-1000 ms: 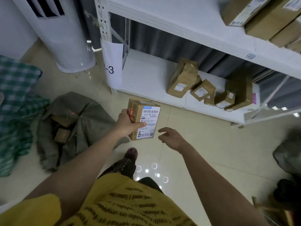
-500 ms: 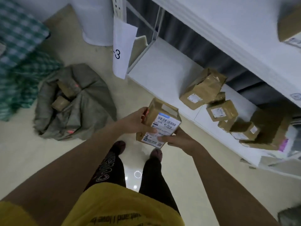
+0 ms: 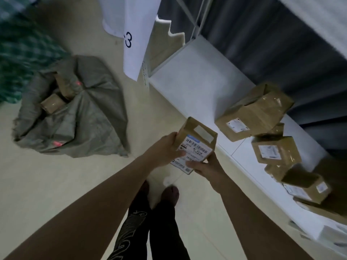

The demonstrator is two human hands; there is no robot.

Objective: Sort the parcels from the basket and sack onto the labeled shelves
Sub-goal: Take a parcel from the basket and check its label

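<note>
Right hand, free a second ago, now grips parcel alongside left hand; two-handed hold, near bottom shelf, placement imminent.

One camera only, worn on the person's head, looking steeply down and forward over both forearms. The floor fills the left and bottom, feet directly below. The bottom shelf runs diagonally along the right, close by, and the grey sack lies farther off at left.
</note>
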